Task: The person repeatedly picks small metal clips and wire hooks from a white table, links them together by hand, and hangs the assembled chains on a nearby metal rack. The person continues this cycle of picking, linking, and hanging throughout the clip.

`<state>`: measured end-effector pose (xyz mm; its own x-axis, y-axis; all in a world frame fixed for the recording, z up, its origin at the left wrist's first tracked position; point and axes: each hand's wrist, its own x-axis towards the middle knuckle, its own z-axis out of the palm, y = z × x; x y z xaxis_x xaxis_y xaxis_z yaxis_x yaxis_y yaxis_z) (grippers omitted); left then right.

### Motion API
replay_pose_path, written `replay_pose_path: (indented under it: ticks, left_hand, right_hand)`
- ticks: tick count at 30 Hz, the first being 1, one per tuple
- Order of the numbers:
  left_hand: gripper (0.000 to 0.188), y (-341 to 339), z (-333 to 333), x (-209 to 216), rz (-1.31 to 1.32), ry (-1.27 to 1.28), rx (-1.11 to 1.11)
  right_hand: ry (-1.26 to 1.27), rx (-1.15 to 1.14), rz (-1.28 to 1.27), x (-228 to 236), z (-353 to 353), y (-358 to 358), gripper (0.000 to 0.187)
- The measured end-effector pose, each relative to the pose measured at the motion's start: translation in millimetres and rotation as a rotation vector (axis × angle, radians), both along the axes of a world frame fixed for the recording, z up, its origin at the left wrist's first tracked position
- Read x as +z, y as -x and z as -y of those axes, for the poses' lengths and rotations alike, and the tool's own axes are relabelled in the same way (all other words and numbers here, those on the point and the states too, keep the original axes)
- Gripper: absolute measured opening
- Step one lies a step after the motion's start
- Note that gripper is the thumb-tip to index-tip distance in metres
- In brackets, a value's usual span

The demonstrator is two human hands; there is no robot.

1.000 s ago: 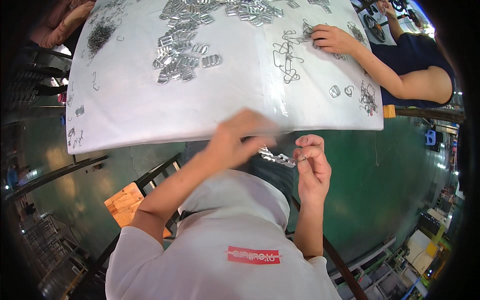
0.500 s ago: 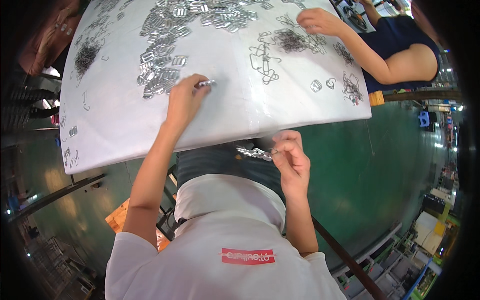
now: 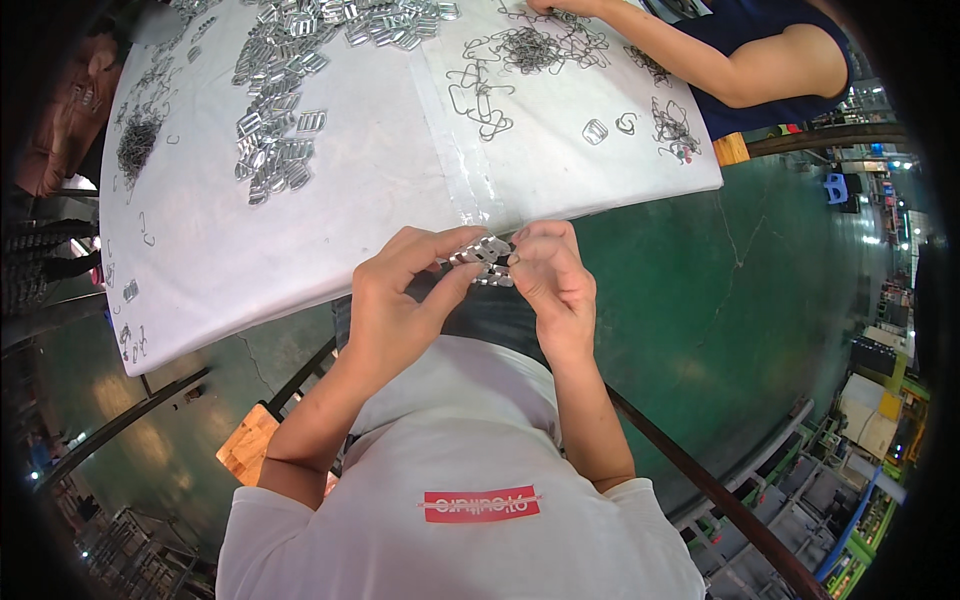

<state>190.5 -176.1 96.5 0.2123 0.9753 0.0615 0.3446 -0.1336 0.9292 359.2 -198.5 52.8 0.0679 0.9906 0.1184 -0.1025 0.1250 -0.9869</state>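
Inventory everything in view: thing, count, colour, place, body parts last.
Held buckles: several, silver, at centre
Table: one, white, ahead
Loose buckles: many, silver, on table
Wire hooks: many, dark grey, both table sides
Wooden seat: one, brown, lower left
Plastic stool: one, blue, far right
Co-workers: at least two, navy and reddish clothing, upper corners
Floor: one, green, below
Machinery: several, green, right edge
Shirt: one, white, bottom
Left hand: one, bare, gripping buckles
Right hand: one, bare, touching buckles

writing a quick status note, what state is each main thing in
left hand: thumb and fingers pinching silver pieces
right hand: fingers curled close by, exact grip unclear
silver pieces: held up between the hands
silver pile: loose, overlapping
wire pieces: tangled heap
lone silver piece: lying flat, apart from the pile
co-worker's hand: cut off by the frame
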Motion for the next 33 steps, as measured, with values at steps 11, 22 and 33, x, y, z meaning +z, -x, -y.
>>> replay_pose_path:
  ticks: [11,22,33]
  left_hand:
    - [0.029,2,-8,0,0.061,-0.204,-0.061]
    - [0.022,13,-15,-8,0.219,-0.075,-0.203]
    - [0.018,20,-43,-27,0.351,0.048,-0.307]
  right_hand:
    - [-0.003,0.028,0.097,-1,1,1,0.007]
    - [0.084,0.22,0.074,-1,-4,-9,0.008]
    - [0.101,0.209,0.086,1,-10,-7,0.007]
